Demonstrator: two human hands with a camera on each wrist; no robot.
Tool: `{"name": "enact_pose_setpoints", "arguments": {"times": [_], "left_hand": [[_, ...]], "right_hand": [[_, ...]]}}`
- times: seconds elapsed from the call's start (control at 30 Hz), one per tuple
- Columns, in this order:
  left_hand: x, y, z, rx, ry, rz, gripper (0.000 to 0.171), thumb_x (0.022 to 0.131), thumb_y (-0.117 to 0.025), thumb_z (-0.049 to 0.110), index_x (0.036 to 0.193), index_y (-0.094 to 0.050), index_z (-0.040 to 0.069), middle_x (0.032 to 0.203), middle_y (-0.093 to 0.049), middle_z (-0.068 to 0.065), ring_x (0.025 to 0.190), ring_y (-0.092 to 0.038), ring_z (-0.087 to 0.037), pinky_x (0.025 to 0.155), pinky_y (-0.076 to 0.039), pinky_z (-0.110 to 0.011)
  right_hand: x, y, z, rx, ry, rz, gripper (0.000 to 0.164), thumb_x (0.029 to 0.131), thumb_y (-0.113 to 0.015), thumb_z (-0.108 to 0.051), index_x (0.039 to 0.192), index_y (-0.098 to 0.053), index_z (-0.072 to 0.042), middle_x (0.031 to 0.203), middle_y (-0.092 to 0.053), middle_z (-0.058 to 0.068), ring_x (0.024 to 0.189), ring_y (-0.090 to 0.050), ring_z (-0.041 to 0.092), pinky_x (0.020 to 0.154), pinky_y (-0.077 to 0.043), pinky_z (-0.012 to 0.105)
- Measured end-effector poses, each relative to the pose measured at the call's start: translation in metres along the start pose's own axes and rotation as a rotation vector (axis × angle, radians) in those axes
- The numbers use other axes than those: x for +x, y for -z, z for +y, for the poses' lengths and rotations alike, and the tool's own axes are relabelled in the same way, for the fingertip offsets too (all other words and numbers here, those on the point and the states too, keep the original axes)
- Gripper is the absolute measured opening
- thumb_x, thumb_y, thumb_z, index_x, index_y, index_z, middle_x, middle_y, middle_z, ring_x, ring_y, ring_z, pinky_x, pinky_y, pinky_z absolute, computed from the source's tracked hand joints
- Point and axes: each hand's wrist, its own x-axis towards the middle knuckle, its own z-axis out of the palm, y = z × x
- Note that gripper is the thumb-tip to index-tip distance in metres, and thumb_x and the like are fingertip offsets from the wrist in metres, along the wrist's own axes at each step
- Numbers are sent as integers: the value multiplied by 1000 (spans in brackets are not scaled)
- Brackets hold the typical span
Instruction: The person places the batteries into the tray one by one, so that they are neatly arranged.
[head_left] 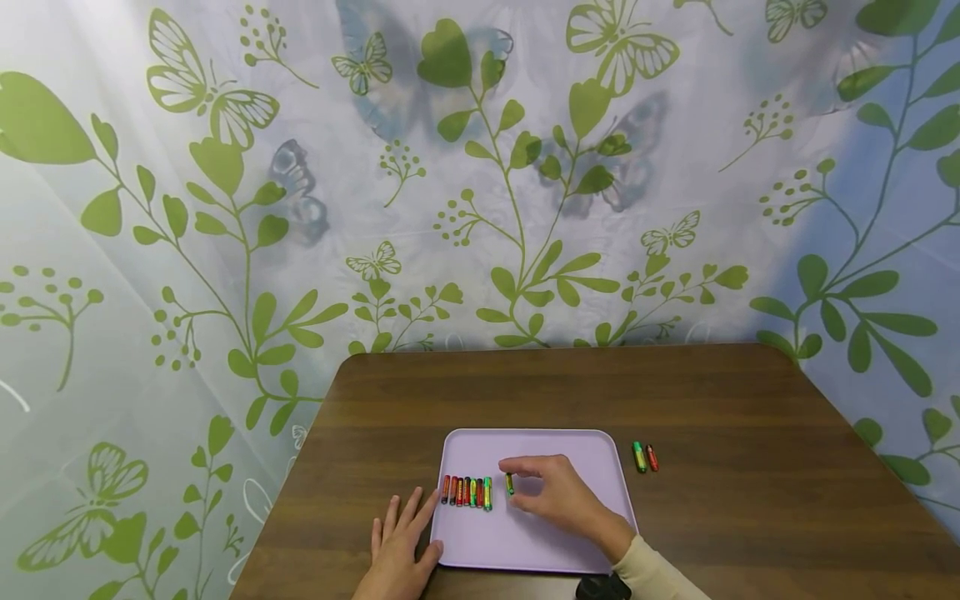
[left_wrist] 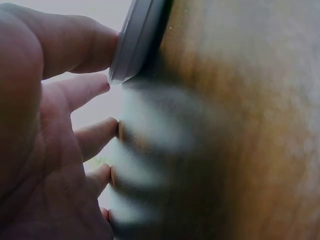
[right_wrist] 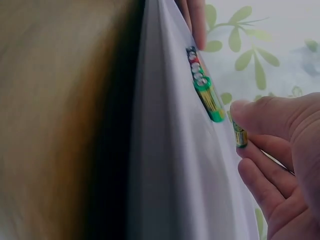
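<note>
My right hand pinches a small green and yellow battery between thumb and fingers, over the middle of a lilac tray. To its left on the tray, several red and green batteries lie side by side in a row. The right wrist view shows the held battery beside the row's green end battery. My left hand rests on the table at the tray's left edge, fingers spread. Its thumb touches the tray rim in the left wrist view.
Right of the tray, a green battery and a red battery lie on the brown wooden table. A black object sits at the tray's front edge, by my right sleeve. A leaf-patterned curtain hangs behind the table.
</note>
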Motion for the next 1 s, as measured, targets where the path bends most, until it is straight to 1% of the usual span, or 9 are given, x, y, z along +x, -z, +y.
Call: {"name": "enact_pose_setpoints", "arguments": {"times": [0.17, 0.33, 0.4, 0.43, 0.57, 0.7, 0.83, 1.0], "left_hand": [[0, -1, 0, 7, -7, 10, 71, 97, -76, 19, 161, -54, 40, 172, -43, -22, 163, -17, -59, 121, -1, -85], [-1, -1, 1, -4, -40, 31, 70, 98, -75, 20, 163, -54, 34, 170, -43, -26, 159, -19, -63, 118, -1, -89], [-1, -1, 1, -8, -44, 36, 70, 97, -75, 20, 163, -54, 33, 170, -43, -27, 159, -19, -64, 118, -1, -89], [-1, -1, 1, -6, -45, 38, 71, 97, -75, 20, 163, -54, 33, 170, -43, -27, 159, -19, -64, 118, -1, -89], [-1, 0, 2, 3, -14, 28, 71, 96, -76, 18, 162, -55, 36, 171, -44, -22, 162, -19, -60, 121, -2, -84], [-1, 1, 2, -1, -5, 14, 72, 97, -76, 18, 161, -54, 41, 172, -43, -22, 163, -17, -60, 121, 0, -84], [-1, 1, 2, -9, -1, 11, 72, 97, -76, 19, 161, -53, 42, 172, -43, -22, 163, -16, -60, 121, 1, -84], [-1, 2, 3, -8, 0, 8, 72, 98, -76, 19, 162, -53, 42, 173, -42, -21, 163, -16, -60, 121, 1, -84]], "right_hand": [[3, -11, -4, 6, -9, 1, 48, 83, -89, -1, 129, -79, -4, 129, -82, 4, 116, -79, 23, 103, -63, 38], [5, -21, -6, -61, -5, 14, 48, 81, -90, -1, 128, -80, -3, 127, -82, 5, 120, -78, 22, 106, -62, 40], [6, -24, -7, -87, -7, 21, 48, 81, -91, -2, 128, -80, -3, 127, -82, 5, 120, -77, 22, 106, -62, 41], [6, -25, -8, -96, -8, 25, 49, 81, -92, -2, 128, -80, -4, 127, -82, 5, 121, -77, 22, 106, -62, 41], [8, -29, -11, -125, -7, 30, 50, 80, -92, -3, 128, -80, -5, 127, -82, 6, 121, -78, 23, 106, -62, 42], [10, -31, -13, -150, -1, 22, 51, 80, -93, -4, 129, -80, -5, 127, -82, 6, 120, -78, 23, 106, -62, 42], [10, -32, -14, -145, -7, 15, 51, 80, -93, -4, 130, -80, -6, 128, -82, 6, 121, -78, 24, 106, -62, 42], [8, -28, -15, -138, 0, 19, 52, 80, -93, -4, 130, -80, -5, 128, -82, 6, 121, -78, 23, 105, -62, 42]]}}
